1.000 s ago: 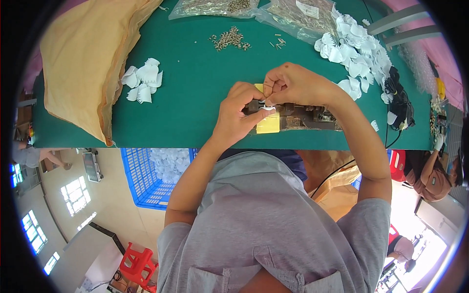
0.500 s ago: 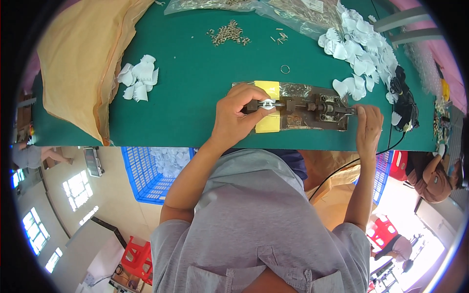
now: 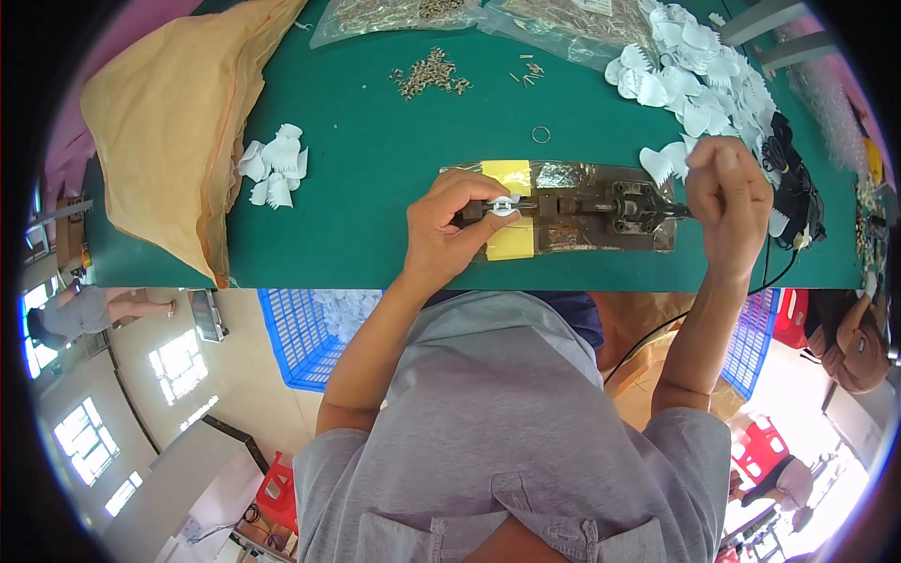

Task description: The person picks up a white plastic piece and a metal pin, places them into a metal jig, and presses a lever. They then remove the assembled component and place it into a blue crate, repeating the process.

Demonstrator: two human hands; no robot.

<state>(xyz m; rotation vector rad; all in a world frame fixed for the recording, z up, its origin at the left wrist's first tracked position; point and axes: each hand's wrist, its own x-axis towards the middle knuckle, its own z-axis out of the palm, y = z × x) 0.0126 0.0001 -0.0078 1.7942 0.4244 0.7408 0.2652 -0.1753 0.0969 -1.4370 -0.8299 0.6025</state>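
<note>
My left hand (image 3: 443,225) pinches a small white plastic piece (image 3: 504,205) between thumb and fingertips. It holds the piece at the left end of a dark metal press jig (image 3: 572,206), over a yellow patch (image 3: 510,244) on the base. At the jig's right end sits a toggle clamp (image 3: 640,206) with a metal lever (image 3: 678,212). My right hand (image 3: 732,202) is raised at the lever's outer end, its fingers curled closed. That end is hidden behind the hand. A metal ring (image 3: 541,134) lies on the green table beyond the jig.
White toothed pieces are heaped at the far right (image 3: 699,75), with a smaller group at left (image 3: 276,164). Small metal parts (image 3: 432,75) lie at the back near clear bags (image 3: 394,19). A brown paper sack (image 3: 164,122), black cable (image 3: 793,178) and blue baskets (image 3: 298,352) are around.
My right hand has come up and slightly outward at the lever end, fingers curling. My left hand keeps the white piece in the same place. The whole view has shifted slightly.
</note>
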